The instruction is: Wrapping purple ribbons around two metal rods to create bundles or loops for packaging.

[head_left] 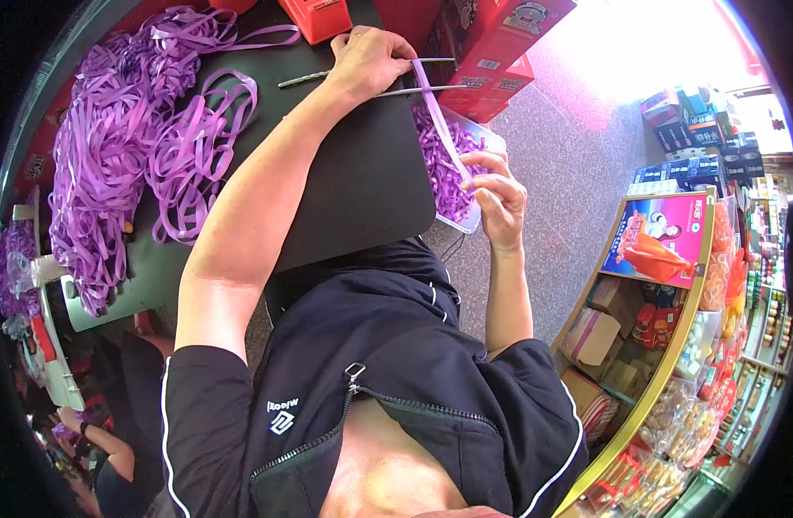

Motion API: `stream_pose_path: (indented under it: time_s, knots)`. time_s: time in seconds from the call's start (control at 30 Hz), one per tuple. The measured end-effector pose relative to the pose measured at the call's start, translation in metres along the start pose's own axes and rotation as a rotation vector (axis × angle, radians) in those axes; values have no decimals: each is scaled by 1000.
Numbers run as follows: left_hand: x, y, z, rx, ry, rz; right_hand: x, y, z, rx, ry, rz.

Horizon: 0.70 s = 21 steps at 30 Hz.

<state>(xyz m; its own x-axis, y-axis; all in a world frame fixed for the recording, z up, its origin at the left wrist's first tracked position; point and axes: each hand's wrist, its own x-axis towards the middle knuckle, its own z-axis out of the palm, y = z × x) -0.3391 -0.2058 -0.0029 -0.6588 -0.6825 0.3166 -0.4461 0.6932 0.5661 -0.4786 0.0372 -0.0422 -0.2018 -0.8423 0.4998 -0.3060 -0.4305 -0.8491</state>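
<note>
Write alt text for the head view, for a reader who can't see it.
A person's left hand and right hand hold a purple ribbon between them, crossing thin metal rods, over a bin of short purple pieces. A ribbon heap lies at the left of a black tabletop; packaged goods line the far right.

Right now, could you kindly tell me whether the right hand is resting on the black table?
No, the right hand is beyond the edge of the black table, pinching the purple ribbon.
</note>
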Motion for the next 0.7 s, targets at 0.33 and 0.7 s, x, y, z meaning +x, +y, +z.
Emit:
stream_pose_path:
  time_s: [0.33,0.7]
  knots:
    - [0,3,0,10,5,2,-23,25,5,-6,-44,133]
    - [0,1,0,21,19,11,46,68,22,-103,254,374]
